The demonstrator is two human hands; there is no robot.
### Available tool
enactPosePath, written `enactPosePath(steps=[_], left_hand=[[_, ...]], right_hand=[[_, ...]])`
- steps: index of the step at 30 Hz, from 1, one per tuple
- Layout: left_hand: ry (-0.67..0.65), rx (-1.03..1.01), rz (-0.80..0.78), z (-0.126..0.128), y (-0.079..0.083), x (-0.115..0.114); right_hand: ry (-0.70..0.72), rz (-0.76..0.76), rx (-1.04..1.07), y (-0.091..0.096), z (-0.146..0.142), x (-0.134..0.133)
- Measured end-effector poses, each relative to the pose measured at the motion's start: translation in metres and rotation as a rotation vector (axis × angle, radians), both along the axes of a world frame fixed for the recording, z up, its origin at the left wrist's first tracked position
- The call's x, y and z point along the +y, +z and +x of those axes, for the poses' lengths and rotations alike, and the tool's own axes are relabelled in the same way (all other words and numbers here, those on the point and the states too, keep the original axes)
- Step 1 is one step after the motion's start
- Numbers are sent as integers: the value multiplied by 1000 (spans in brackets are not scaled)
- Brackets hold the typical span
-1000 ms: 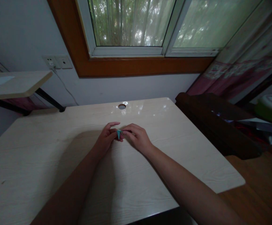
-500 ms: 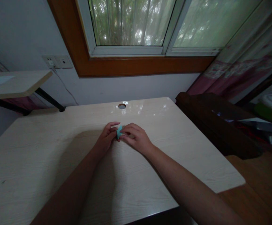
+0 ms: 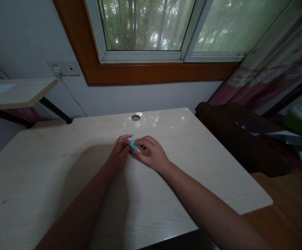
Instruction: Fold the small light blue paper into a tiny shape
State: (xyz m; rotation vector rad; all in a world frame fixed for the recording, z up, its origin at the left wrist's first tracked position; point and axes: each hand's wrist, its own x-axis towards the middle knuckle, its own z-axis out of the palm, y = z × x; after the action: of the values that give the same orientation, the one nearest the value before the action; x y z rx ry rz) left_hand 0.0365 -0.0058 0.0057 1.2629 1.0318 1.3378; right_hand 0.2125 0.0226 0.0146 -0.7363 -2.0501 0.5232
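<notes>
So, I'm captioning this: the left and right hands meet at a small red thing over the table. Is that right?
Not quite: the head view shows the small thing is blue-green, not red. The left hand and right hand do meet at it over the table.

Left grip [image 3: 120,149] and right grip [image 3: 151,151] close together, fingers [image 3: 145,140] bent, both forearms [image 3: 195,189] slanted inward.

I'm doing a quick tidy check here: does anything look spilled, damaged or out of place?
One thing: a small dark mark on the left of the desk, odd against the pale grain; speck or scratch, I can't tell. No spill shows. The teal piece is too small and covered to judge.
</notes>
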Motion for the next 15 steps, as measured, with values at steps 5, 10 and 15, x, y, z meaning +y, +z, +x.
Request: enactPosePath(steps=[5,10,15], left_hand=[[-31,-5,29,2,3,0],[-100,2,15,2,1,0],[-130,-13,-23,-1,0,0]], right_hand=[[18,-104,45,1,2,1],[4,-215,97,2,5,3],[23,-297,137,-2,5,7]])
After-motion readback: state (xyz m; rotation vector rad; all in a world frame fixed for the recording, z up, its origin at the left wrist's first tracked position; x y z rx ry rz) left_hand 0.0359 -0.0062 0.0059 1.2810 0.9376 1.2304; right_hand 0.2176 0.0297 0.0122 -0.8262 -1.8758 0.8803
